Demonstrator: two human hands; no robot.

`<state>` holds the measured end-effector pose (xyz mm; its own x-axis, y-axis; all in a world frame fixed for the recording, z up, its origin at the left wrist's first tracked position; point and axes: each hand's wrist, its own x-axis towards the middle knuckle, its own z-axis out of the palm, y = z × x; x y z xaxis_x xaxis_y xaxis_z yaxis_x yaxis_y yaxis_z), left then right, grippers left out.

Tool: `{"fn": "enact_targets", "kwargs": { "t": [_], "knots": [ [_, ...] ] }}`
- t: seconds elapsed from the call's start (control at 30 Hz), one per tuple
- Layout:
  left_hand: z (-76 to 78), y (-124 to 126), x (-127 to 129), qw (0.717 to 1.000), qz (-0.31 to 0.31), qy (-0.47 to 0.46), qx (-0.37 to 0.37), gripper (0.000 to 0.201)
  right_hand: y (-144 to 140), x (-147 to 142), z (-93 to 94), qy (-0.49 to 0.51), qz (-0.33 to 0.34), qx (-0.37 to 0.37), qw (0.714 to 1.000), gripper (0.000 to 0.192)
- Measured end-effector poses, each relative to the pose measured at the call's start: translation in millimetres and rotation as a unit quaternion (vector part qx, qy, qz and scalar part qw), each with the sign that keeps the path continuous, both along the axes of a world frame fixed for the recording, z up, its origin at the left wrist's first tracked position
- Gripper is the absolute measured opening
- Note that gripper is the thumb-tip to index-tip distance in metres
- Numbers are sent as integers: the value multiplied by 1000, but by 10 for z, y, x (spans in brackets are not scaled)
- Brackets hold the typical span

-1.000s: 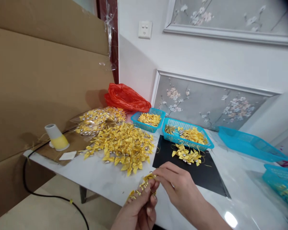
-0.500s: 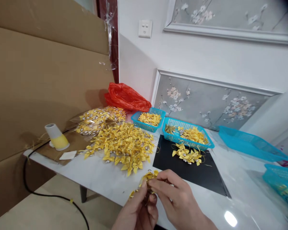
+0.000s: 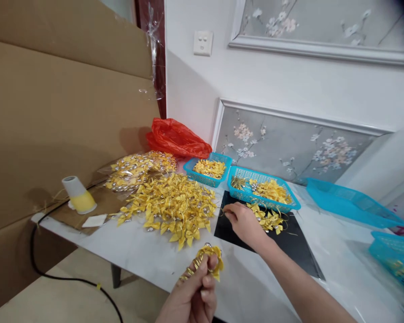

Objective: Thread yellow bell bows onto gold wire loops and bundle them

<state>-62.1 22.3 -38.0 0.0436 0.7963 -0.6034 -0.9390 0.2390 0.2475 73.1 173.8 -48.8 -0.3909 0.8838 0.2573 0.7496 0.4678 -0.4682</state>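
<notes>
Now your left hand (image 3: 197,291), low at the frame's bottom centre, pinches a yellow bow cluster (image 3: 208,262) upright, while your right hand (image 3: 242,222) lies up and right of it, fingers loosely open on the black mat (image 3: 289,251), touching the small bow pile (image 3: 267,217).

white table (image 3: 148,255), bow pile (image 3: 170,208), black mat (image 3: 289,249)

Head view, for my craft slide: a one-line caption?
Left hand pinches a yellow bow; right hand reaches onto the black mat.
</notes>
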Motion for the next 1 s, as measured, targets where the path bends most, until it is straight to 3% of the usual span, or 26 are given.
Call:
{"fn": "enact_targets", "kwargs": {
  "t": [0.23,0.53,0.8,1.0],
  "knots": [
    [36,-21,-49,1000,-14,7,-5,12,346,-194,-187,-117,-111,-58,985,26],
    [49,-18,-75,1000,-21,-8,-4,14,321,-216,-147,-114,-109,-55,986,26],
    [43,-6,-44,1000,-24,-4,15,15,-171,49,161,12,-2,11,1000,9],
    [-2,4,-32,999,-22,21,18,16,-638,66,276,79,102,30,991,14]
  ]
}}
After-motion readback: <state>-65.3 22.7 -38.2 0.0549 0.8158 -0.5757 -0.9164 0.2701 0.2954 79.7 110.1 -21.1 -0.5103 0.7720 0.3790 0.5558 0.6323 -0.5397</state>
